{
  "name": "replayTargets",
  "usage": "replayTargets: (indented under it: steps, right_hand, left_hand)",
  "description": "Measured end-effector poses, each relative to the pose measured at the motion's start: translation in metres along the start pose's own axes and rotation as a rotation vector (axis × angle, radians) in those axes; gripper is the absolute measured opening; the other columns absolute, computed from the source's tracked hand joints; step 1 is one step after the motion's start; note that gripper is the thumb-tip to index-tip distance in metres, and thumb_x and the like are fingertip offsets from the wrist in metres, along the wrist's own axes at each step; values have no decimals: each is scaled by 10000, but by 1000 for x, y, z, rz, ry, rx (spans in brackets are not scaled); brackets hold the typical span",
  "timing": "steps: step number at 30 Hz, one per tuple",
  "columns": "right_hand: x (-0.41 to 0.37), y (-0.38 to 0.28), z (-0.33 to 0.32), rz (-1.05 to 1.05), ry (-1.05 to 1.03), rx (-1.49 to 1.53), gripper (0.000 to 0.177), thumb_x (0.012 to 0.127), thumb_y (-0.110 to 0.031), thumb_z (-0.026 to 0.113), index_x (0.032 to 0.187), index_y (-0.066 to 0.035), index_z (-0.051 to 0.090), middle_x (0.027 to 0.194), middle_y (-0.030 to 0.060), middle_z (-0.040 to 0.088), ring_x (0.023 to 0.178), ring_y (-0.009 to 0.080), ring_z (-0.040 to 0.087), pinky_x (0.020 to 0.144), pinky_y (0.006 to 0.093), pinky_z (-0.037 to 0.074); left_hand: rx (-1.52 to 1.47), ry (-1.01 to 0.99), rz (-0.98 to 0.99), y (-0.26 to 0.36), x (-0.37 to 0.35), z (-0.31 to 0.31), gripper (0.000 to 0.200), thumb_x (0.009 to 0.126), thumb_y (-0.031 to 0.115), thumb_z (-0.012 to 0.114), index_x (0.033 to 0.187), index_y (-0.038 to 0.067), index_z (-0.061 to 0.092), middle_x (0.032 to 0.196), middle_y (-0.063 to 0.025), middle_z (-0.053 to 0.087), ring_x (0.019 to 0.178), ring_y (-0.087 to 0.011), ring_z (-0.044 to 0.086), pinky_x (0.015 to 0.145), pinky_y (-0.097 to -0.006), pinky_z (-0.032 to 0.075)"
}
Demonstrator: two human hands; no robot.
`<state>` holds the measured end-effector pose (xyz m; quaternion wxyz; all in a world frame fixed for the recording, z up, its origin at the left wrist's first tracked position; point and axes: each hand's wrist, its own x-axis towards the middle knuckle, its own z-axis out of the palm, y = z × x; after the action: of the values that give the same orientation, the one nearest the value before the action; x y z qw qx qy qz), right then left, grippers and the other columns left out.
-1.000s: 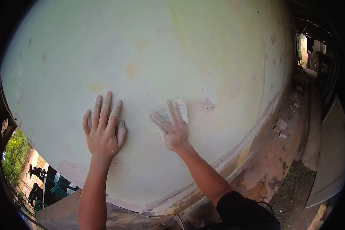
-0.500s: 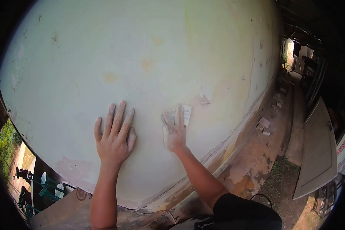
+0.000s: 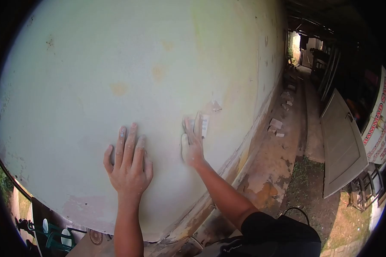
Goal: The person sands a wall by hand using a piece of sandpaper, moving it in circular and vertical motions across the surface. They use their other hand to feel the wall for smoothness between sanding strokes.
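A pale, stained wall fills the middle of the head view. My left hand lies against it with the fingers spread and nothing in it; its fingertips are dusty. To its right, my right hand presses a small piece of sandpaper with printed backing to the wall. The sandpaper is partly hidden under the fingers, and its printed edge shows at their right. Just above that hand is a chipped patch of paint.
On the right, a loose door panel leans beside a lettered banner. Broken pieces lie along the wall's foot. Green chairs stand at the lower left. A metal frame rests at the lower right.
The view has turned slightly right, so more of the banner shows. My left hand has moved slightly lower on the wall. My right hand still holds the sandpaper against it.
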<state>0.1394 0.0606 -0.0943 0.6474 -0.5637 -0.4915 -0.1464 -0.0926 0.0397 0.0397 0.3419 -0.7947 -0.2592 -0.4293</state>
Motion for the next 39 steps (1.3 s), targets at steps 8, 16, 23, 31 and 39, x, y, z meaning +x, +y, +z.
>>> replayTargets:
  steps: [8, 16, 23, 31, 39]
  right_hand:
    - [65, -42, -6, 76, 91, 41, 617, 1072, -229, 517, 1667, -259, 352, 1760, 243, 65, 1621, 452, 60, 1289, 544, 126]
    - [50, -12, -19, -103, -50, -52, 617, 1016, -216, 607, 1613, -271, 461, 1746, 267, 92, 1593, 492, 156, 1266, 568, 227]
    - [148, -48, -38, -72, 105, 51, 594, 1077, -197, 520, 1648, -296, 388, 1750, 248, 89, 1605, 470, 112, 1272, 567, 198]
    - [13, -1, -21, -312, -283, -55, 560, 1044, -263, 586, 1579, -400, 491, 1740, 226, 181, 1598, 464, 175, 1244, 596, 269]
    - [177, -54, -45, -68, 62, 64, 591, 1078, -259, 530, 1644, -344, 384, 1756, 229, 74, 1606, 472, 110, 1266, 591, 205]
  left_hand:
    - [54, 58, -42, 8, 2, 2, 430, 845, 92, 660, 1265, 171, 695, 1543, 5, 599, 1472, -208, 498, 1190, -423, 274]
    - [150, 84, -98, 12, 1, 8, 472, 822, 96, 653, 1285, 185, 685, 1543, -9, 598, 1471, -225, 497, 1178, -413, 285]
    - [171, 67, -120, 18, 3, 8, 448, 826, 98, 651, 1264, 185, 684, 1538, 0, 601, 1479, -213, 486, 1166, -406, 290]
    - [207, 17, -162, 18, -11, 6, 497, 884, 178, 645, 1381, 195, 632, 1594, -32, 543, 1529, -254, 414, 1242, -455, 184]
    - [170, -205, -325, 42, -7, -7, 687, 905, 288, 688, 1565, 248, 505, 1735, -54, 317, 1631, -336, 159, 1289, -578, -9]
